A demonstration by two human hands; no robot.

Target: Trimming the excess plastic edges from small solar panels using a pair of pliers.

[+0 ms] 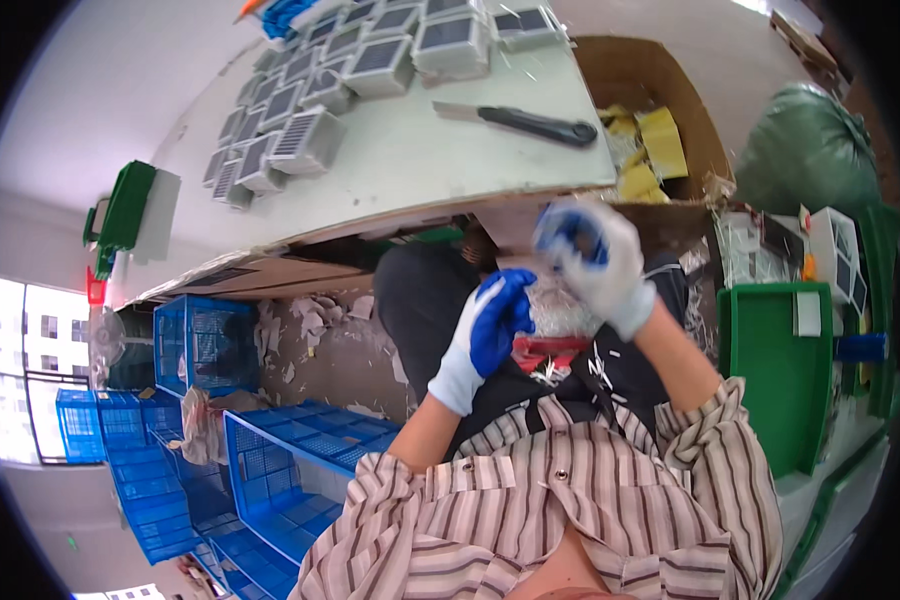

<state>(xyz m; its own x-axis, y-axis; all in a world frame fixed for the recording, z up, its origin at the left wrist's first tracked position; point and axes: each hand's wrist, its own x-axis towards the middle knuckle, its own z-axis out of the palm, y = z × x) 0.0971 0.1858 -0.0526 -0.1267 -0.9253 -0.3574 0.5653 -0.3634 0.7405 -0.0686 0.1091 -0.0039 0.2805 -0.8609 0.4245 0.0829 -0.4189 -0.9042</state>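
Note:
Both my hands wear white gloves with blue palms and are raised over my lap. The fingers of my left hand (492,322) are curled and pressed together; whatever they hold, if anything, is hidden. My right hand (600,262) is up beside the table's near edge, its fingers bent and smeared by motion, so its grip is unclear. On the white table (410,160) ahead lies a box cutter (535,124) with a dark handle and its blade pointing left. Rows of small white units (380,65) with dark panelled tops, seemingly wrapped in clear plastic, stand farther back.
Right of the table, a cardboard box (705,130) holds yellow scraps. A green sack (808,150) stands beyond it. A green tray (778,385) is at my right. Blue plastic crates (260,480) are stacked at my left. Paper scraps (320,320) litter the floor.

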